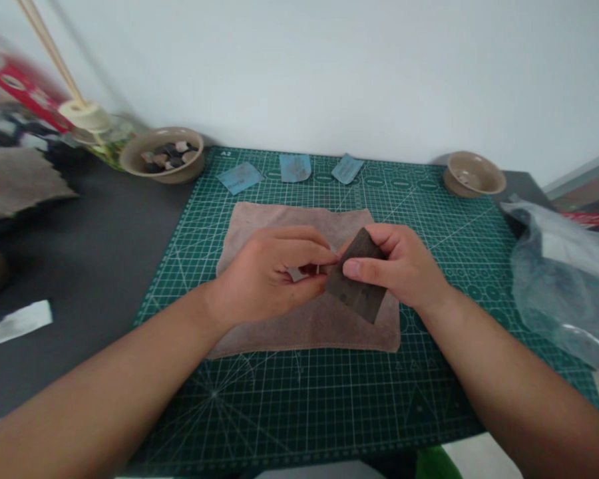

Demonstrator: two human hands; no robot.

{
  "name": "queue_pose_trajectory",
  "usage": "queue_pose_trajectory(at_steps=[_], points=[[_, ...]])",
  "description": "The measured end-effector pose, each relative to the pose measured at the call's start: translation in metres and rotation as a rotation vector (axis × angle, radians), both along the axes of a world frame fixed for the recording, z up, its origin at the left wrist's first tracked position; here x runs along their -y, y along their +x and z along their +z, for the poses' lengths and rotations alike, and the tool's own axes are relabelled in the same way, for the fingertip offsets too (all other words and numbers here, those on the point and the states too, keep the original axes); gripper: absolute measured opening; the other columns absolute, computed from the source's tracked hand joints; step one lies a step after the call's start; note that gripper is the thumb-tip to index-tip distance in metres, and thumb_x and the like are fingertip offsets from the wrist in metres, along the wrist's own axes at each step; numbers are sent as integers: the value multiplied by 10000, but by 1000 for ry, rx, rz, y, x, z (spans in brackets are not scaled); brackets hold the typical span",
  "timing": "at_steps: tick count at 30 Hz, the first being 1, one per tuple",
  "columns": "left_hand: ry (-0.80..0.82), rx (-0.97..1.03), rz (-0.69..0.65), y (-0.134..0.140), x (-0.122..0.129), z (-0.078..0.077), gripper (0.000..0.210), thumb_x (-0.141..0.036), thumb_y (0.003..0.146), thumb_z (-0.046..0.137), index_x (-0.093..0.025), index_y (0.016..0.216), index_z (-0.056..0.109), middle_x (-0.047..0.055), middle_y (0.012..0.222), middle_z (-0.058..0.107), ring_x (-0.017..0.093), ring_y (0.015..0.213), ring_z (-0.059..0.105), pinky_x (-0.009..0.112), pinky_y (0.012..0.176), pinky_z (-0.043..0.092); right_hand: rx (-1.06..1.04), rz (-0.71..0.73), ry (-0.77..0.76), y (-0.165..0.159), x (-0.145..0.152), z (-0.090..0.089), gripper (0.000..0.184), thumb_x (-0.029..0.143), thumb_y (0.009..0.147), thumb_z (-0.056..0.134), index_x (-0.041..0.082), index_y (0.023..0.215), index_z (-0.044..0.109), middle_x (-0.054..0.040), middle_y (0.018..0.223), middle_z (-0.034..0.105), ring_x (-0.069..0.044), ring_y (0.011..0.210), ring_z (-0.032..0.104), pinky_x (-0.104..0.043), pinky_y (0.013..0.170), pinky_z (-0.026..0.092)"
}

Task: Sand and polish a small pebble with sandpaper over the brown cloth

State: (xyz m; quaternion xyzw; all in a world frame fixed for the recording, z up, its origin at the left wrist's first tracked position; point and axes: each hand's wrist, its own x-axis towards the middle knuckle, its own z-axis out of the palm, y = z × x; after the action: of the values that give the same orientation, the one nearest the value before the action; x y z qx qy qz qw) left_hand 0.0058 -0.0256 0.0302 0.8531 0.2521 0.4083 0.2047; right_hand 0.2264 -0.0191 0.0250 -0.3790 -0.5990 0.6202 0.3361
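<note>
In the head view my right hand pinches a dark grey-brown rectangle of sandpaper, thumb on its near face and fingers behind it. My left hand meets the sandpaper's left edge with thumb and fingertips closed together. Whatever small thing those fingertips may hold is hidden by the fingers and the sheet. Both hands are above a brownish-pink cloth, which lies on a green cutting mat. Three blue-backed pieces of sandpaper lie along the mat's far edge.
At the back left stands a bowl of small stones, beside a reed diffuser. Another bowl with a few small bits sits at the back right. A clear plastic bag covers the mat's right side. White paper lies left.
</note>
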Motion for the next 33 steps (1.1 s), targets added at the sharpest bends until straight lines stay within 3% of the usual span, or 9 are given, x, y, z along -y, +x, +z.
queue_pose_trajectory(at_steps=[8, 16, 23, 29, 33], points=[[33, 33, -68, 0, -1, -2, 145, -56, 821, 685, -166, 903, 734, 28, 817, 690, 102, 669, 649, 180, 551, 496, 52, 61, -59, -3, 0, 3, 296, 358, 632, 904, 155, 727, 710, 8, 665, 675, -116, 589, 567, -218, 520, 440], [-7, -145, -34, 3, 1, -4, 182, -26, 829, 597, -149, 744, 701, 25, 752, 669, 101, 637, 614, 198, 550, 469, 264, 38, 164, -6, -1, 2, 312, 395, 663, 890, 164, 690, 682, 24, 610, 612, -117, 586, 519, -229, 515, 372], [-260, 119, -145, 0, 1, 3, 115, -117, 816, 751, -191, 903, 768, 12, 805, 726, 92, 619, 646, 169, 518, 482, -83, 166, -160, -1, 0, -2, 333, 421, 697, 871, 169, 771, 665, 5, 670, 651, -147, 593, 592, -262, 540, 440], [-80, -138, -118, 2, 2, 1, 218, -10, 824, 595, -145, 677, 683, 22, 721, 660, 82, 586, 585, 184, 511, 435, 272, 99, 172, -6, -2, 3, 362, 406, 633, 914, 153, 673, 659, 39, 581, 563, -95, 563, 471, -215, 491, 322], [-169, -12, -126, 1, 1, 1, 139, -43, 817, 671, -166, 825, 738, 17, 779, 694, 81, 605, 617, 162, 505, 451, 109, 140, 19, -1, -3, -1, 350, 454, 698, 870, 164, 762, 685, 15, 656, 637, -122, 599, 549, -231, 526, 404]])
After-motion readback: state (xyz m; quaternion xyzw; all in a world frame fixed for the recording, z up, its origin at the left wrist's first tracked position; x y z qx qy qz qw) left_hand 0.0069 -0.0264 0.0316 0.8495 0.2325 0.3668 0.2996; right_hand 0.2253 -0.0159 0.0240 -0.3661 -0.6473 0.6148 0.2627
